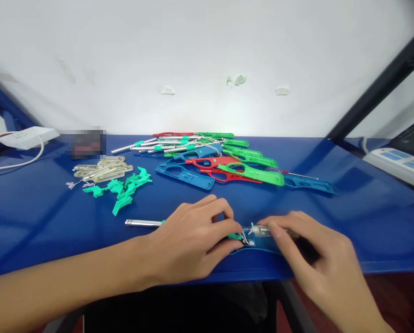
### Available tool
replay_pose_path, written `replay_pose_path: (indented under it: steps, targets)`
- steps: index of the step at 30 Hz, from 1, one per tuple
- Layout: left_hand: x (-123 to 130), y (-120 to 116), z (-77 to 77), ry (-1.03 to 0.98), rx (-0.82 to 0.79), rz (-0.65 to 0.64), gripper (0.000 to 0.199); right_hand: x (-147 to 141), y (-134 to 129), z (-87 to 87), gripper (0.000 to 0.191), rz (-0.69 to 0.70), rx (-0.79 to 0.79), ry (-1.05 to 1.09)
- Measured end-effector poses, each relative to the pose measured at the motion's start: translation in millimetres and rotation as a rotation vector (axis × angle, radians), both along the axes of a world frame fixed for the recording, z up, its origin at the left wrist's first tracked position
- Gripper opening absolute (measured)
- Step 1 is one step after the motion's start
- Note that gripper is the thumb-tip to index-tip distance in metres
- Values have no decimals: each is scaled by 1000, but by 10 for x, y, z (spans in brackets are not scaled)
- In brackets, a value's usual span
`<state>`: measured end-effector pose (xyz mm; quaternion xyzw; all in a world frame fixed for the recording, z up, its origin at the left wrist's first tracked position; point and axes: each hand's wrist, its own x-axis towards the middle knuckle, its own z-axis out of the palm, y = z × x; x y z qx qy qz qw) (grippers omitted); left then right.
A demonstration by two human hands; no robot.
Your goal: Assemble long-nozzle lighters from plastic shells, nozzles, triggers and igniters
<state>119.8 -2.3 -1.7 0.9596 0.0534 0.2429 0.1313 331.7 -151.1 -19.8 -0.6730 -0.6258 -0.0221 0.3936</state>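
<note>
A blue plastic shell (258, 244) lies near the table's front edge, partly under both hands. My left hand (196, 240) reaches over it, thumb and fingertips pinched at a thin white wire (244, 237) beside a small black and white part. A metal tube (143, 223) sticks out to the left from under that hand. My right hand (318, 254) grips a clear plastic piece (261, 230) between thumb and fingers, just above the shell. A bit of green plastic (234, 236) shows by my left fingertips. The palms hide the rest of the shell.
Behind the hands lie blue, red and green shells (252, 173) and metal tubes (172, 144). Teal pieces (124, 187) and clear plastic parts (105, 169) are at the left. White power strips (30, 136) stand at the left and the right (401, 162). A wall rises behind.
</note>
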Motion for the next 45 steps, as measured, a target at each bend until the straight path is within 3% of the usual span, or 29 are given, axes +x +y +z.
replay_pose_path:
  steps: [32, 45]
  targets:
    - [1, -12, -14, -7, -52, -8, 19, -26, 1, -5, 16, -10, 9, 31]
    - [3, -13, -5, 4, -53, -11, 20, -21, 4, -8, 13, 45, 2, 14]
